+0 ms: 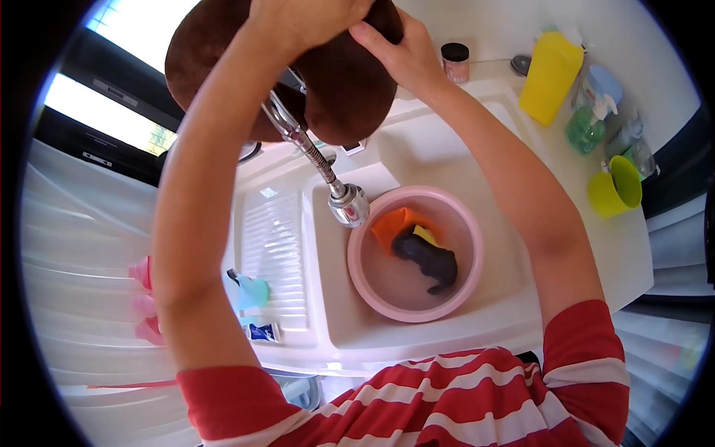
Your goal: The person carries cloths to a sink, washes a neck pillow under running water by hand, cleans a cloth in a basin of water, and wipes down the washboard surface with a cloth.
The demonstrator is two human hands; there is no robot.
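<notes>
A large dark brown soft-looking object (350, 89) is raised at the top of the view, behind the faucet. My left hand (309, 18) grips it from above, fingers partly cut off by the frame edge. On its right side my right hand (398, 48) holds it, thumb pressed on the surface. The chrome faucet (348, 203) hangs over the left rim of a pink basin (360, 276). In the basin's cloudy water lie a dark grey cloth-like item (436, 262), an orange cloth (392, 226) and a small yellow piece (427, 235).
The basin sits in a white double sink (339, 313). On the left drainboard (272, 238) are a turquoise cup (253, 292) and a blue tube (263, 332). Along the right counter stand a yellow container (551, 78), a green bottle (585, 130), a lime cup (617, 188) and a black-lidded jar (456, 63).
</notes>
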